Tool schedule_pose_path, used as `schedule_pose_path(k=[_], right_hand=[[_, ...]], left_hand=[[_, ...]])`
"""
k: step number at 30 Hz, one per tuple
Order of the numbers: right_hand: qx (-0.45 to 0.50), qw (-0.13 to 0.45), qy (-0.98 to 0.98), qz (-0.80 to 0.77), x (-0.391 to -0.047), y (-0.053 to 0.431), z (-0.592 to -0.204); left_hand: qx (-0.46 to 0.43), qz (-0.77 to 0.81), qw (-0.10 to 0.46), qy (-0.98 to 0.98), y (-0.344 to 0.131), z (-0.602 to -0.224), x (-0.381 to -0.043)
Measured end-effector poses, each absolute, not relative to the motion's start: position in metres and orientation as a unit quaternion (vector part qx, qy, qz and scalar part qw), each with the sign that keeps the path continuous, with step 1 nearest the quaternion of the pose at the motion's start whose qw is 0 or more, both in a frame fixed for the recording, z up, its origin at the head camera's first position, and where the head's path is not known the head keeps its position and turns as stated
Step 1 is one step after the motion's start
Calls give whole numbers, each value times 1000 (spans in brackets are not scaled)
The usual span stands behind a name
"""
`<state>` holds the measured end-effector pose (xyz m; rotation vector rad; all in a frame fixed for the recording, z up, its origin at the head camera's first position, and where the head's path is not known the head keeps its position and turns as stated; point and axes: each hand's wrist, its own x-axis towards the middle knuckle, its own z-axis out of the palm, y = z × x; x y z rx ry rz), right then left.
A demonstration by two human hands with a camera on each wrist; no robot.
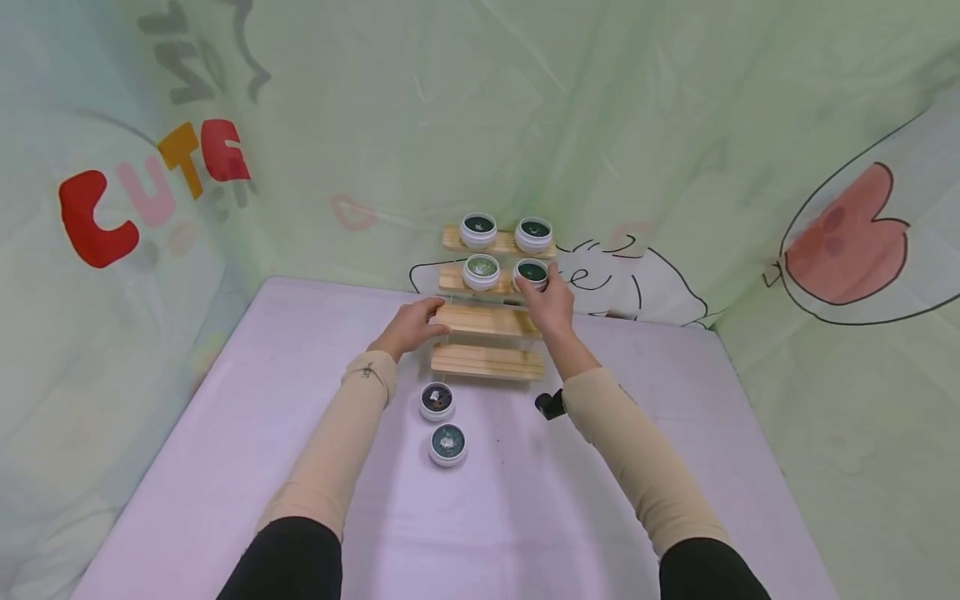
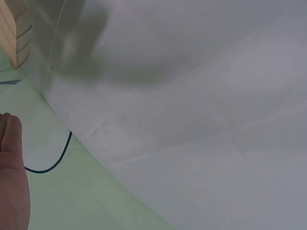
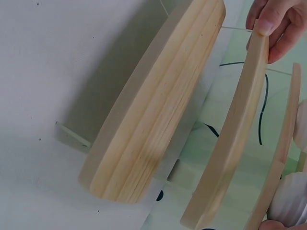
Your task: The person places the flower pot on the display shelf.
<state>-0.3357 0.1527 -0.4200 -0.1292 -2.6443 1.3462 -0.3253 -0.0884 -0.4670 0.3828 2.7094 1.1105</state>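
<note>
A tiered stand with pale wooden shelves (image 1: 487,362) stands at the back of the table. My left hand (image 1: 411,327) grips the left end of its second shelf from the front (image 1: 489,320); in the right wrist view, the thumb of that hand (image 3: 280,21) presses the board's edge. My right hand (image 1: 553,307) pinches a white jar with a dark green top (image 1: 532,272) at the right of the third shelf. Beside it sits a jar with a lighter green top (image 1: 481,272). Two more dark-topped jars (image 1: 478,230) (image 1: 534,235) occupy the rearmost shelf.
In front of the stand, two white jars (image 1: 437,401) (image 1: 447,444) sit on the pale lilac tabletop (image 1: 300,375). A small black object (image 1: 551,405) lies by the right sleeve. Printed green cloth (image 1: 390,125) hangs close behind the stand.
</note>
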Motion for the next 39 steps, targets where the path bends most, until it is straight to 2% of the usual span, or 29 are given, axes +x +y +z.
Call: schedule_pose_path(k=[19,39], right_hand=[[-18,119,-886,447,-321,158,-429],[-10,43,-853,520,-280,160,-443]], left_hand=[[130,374,94,913,-90,-476,-331],[121,371,101,915,-88,-462,-321]])
